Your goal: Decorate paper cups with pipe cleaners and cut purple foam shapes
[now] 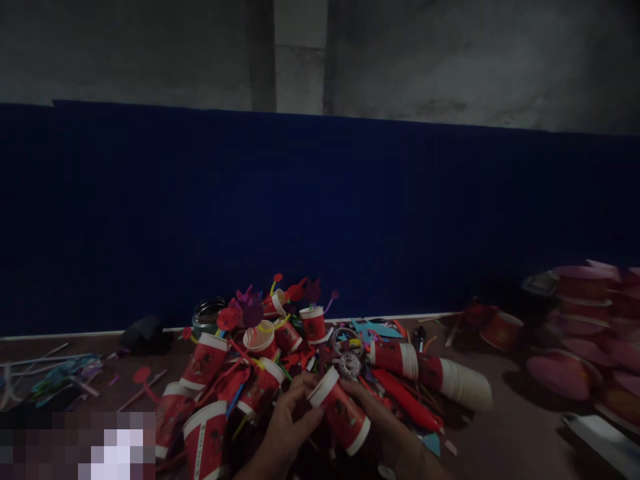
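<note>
A red printed paper cup (344, 415) with a white rim is tilted between my two hands, low in the middle of the view. My left hand (291, 421) grips it near the upper rim, thumb against its side. On the far right side of the cup, my right hand (383, 415) is wrapped round it, most of its fingers hidden behind. Just beyond lie a roll of tape (349, 365) and a long red piece (407, 400). Several red cups with paper cutouts and coloured strips crowd to the left, one cup (206, 437) closest to me.
Nested stacks of red cups (463, 381) lie on their sides at right. Farther right are pink-topped red tubs (583, 300) and a pale flat object (603, 440). A dark jar (209, 313) stands by the blue panel (310, 213). Coloured strips (65, 373) lie left.
</note>
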